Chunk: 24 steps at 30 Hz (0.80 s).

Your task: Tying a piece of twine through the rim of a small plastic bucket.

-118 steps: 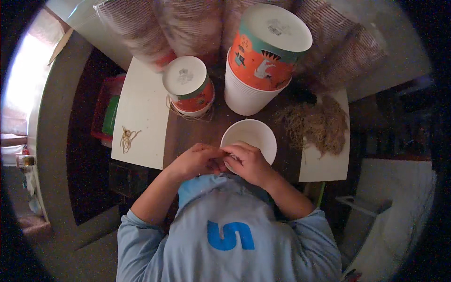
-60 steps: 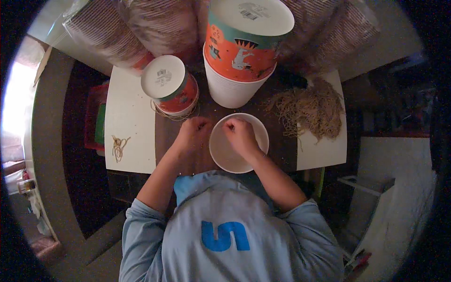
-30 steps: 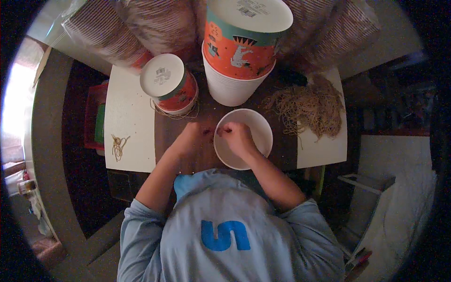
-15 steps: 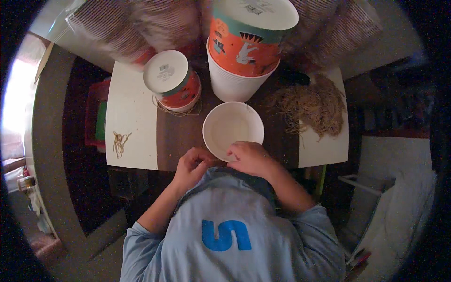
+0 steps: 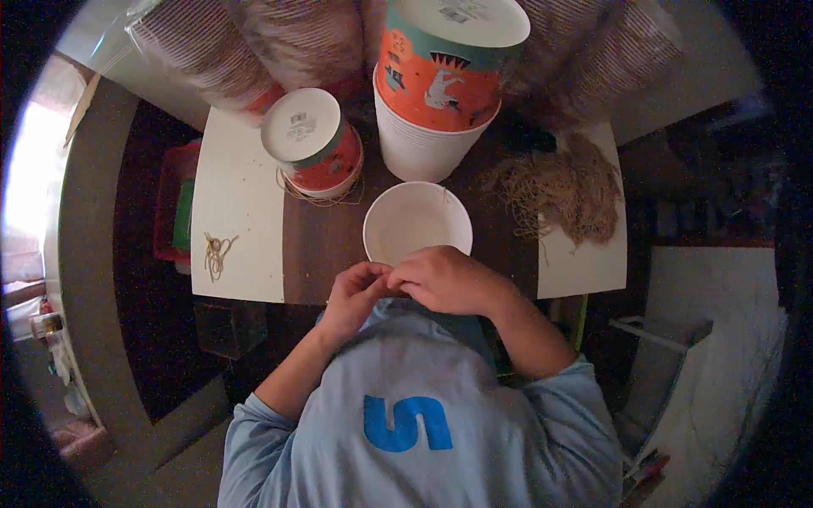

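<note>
An open white paper bucket (image 5: pixel 417 201) stands near the table's front edge, its mouth facing up. A thin strand shows at its far rim. My left hand (image 5: pixel 356 298) is just off the near left side of the bucket, its thumb and fingers pinched together. Over the near rim, my right hand (image 5: pixel 447 281) is closed too, and its fingertips meet those of the left. Whatever lies between the fingers is hidden or too small to name.
Behind the bucket, an orange and teal printed bucket (image 5: pixel 440 89) sits upside down on stacked white buckets (image 5: pixel 428 140). Left of it, cord rings another upturned printed bucket (image 5: pixel 326 161). A tangle of brown twine (image 5: pixel 572 190) lies right, loose cords (image 5: pixel 217 254) left. Wrapped cup stacks (image 5: pixel 296 42) stand behind.
My right hand has moved left from the bucket's near rim, and its fingertips now meet the left hand's. The left hand has shifted slightly right.
</note>
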### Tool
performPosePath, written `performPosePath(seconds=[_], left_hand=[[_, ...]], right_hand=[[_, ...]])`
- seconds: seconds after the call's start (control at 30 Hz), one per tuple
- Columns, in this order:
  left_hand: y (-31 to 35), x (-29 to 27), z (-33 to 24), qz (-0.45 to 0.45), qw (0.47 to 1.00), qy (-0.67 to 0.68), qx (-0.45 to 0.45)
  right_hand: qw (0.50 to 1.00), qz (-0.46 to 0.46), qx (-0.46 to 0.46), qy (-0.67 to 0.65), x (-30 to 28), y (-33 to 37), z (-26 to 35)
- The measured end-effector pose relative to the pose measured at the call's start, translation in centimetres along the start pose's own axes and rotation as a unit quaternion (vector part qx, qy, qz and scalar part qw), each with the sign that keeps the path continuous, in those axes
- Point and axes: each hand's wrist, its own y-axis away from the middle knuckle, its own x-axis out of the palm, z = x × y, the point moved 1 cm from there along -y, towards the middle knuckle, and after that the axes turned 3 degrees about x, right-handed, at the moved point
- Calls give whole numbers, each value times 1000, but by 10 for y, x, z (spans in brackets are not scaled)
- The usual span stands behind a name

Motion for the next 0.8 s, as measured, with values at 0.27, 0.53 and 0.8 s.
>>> performPosePath(seconds=[0.27, 0.53, 0.8], left_hand=[[-1, -1, 5, -44, 999, -19, 11], [3, 1, 1, -74, 992, 68, -70], [3, 7, -1, -54, 995, 72, -37]], right_hand=[[991, 80, 43, -97, -7, -32, 5], [986, 99, 10, -134, -11, -25, -5], [974, 137, 19, -177, -2, -34, -3]])
